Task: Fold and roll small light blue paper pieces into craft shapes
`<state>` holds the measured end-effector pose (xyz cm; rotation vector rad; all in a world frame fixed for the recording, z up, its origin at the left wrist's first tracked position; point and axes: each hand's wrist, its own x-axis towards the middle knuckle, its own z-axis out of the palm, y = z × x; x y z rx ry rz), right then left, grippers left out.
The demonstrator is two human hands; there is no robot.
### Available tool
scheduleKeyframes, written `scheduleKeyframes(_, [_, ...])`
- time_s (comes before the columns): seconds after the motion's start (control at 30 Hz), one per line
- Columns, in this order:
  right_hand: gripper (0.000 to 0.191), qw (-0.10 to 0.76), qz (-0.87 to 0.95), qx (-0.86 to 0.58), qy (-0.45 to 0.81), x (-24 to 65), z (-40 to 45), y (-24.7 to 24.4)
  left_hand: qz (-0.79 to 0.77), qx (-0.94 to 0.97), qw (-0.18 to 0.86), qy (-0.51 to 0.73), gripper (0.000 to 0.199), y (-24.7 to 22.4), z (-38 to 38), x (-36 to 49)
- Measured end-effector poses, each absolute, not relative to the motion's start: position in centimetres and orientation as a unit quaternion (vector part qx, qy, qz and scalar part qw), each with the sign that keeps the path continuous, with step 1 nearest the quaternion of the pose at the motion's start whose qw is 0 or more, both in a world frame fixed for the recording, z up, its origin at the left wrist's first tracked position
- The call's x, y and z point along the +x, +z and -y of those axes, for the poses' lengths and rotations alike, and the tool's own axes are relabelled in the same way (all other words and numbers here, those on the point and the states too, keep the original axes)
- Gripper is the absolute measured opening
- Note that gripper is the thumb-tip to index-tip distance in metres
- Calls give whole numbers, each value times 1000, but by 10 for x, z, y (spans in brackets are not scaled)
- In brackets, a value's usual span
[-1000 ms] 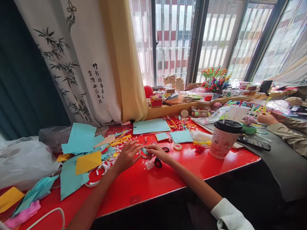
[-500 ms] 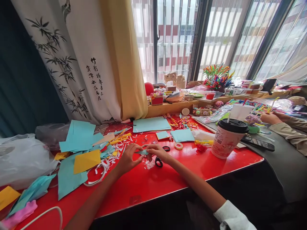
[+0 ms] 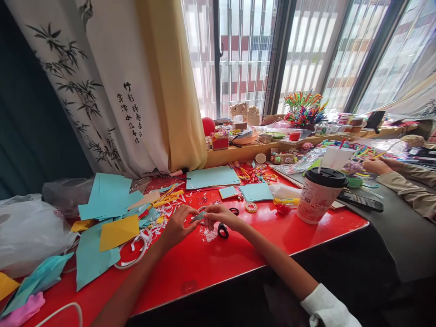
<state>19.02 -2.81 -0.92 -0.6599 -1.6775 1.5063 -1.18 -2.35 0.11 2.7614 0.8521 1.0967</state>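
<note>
A small folded piece of light-blue paper (image 3: 198, 217) is held between my two hands above the red table (image 3: 190, 263). My left hand (image 3: 180, 223) pinches its left end with thumb and fingers. On the other end, the fingers of my right hand (image 3: 221, 216) are closed; they hide part of the paper. Black-handled scissors (image 3: 223, 231) lie just below and behind my right hand, their blades mostly covered. White paper scraps (image 3: 209, 235) are scattered under my hands. A roll of tape (image 3: 251, 207) sits to the right of the scissors.
Light-blue sheets (image 3: 105, 195), a yellow paper square (image 3: 119, 232) and a white plastic bag (image 3: 30, 231) cover the left side. A lidded paper cup (image 3: 316, 200) stands at the right, beside a phone (image 3: 361, 200). Another person's hands (image 3: 376, 165) work at the far right.
The view has shifted slightly, so most things sit a little further left. The folded paper has tilted between my hands, and both hands still hold it.
</note>
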Motion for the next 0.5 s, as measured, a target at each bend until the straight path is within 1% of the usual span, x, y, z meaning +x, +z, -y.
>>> scheduleKeyframes(0.07, [32,389,652,-262,596,191,28,-7,-274,894,32,353,11,0,21,-11])
scheduleKeyframes(0.17, [39,411,641,-269,590,191,28,-4,-272,897,55,343,14,0,19,-8])
scheduleKeyframes(0.23, [36,430,635,-282,577,193,29,-2,-277,894,99,338,18,3,19,-7])
scheduleKeyframes(0.3, [33,452,621,-307,561,200,33,-2,-300,873,166,347,25,8,20,-7])
scheduleKeyframes(0.4, [36,494,580,-372,530,230,45,-8,-360,802,258,401,33,17,14,-13])
scheduleKeyframes(0.43, [39,499,566,-402,519,245,52,-11,-381,776,274,421,35,19,10,-15])
scheduleKeyframes(0.5, [40,475,549,-470,502,277,67,-18,-422,749,272,432,36,20,-3,-20])
